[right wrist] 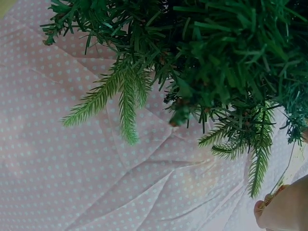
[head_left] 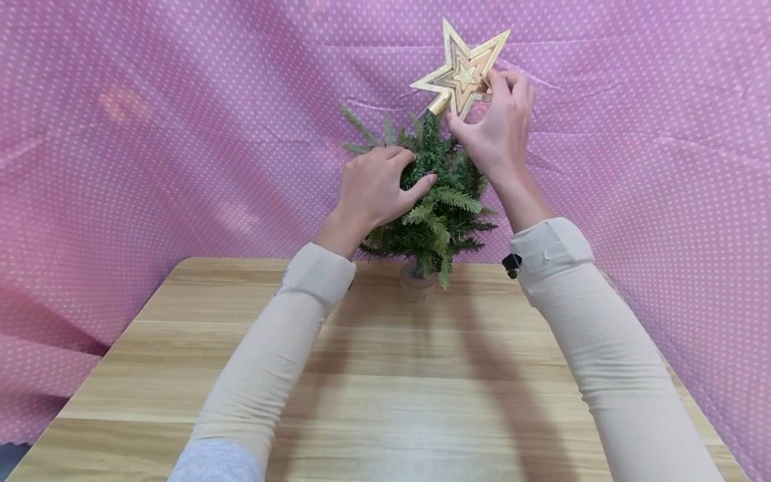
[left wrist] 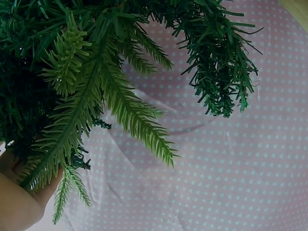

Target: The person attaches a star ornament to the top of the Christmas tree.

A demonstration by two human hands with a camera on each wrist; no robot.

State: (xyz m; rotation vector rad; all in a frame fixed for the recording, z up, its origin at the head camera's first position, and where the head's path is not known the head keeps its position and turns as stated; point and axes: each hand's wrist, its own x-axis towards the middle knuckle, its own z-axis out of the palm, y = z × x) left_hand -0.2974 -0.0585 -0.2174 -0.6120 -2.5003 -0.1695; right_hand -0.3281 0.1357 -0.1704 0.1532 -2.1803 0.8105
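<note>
A small artificial Christmas tree (head_left: 442, 207) stands at the table's far edge, its pale pot (head_left: 417, 284) below the branches. My left hand (head_left: 375, 187) grips its upper left side, thumb in front and fingertips partly hidden among the needles. Above the treetop, my right hand (head_left: 501, 127) pinches a gold star tree topper (head_left: 465, 75) by its right and lower parts. The star leans to the right, and its short gold tube (head_left: 440, 102) meets the tip of the tree. Green branches (left wrist: 130, 106) fill much of the left wrist view, with the left hand at the lower left corner.
The wood-grain table (head_left: 385, 375) spreads out beneath both forearms. Behind it and along both sides hangs a pink cloth (head_left: 211, 134) with white dots. A dark wrist device (head_left: 512, 265) sits at the right sleeve's cuff.
</note>
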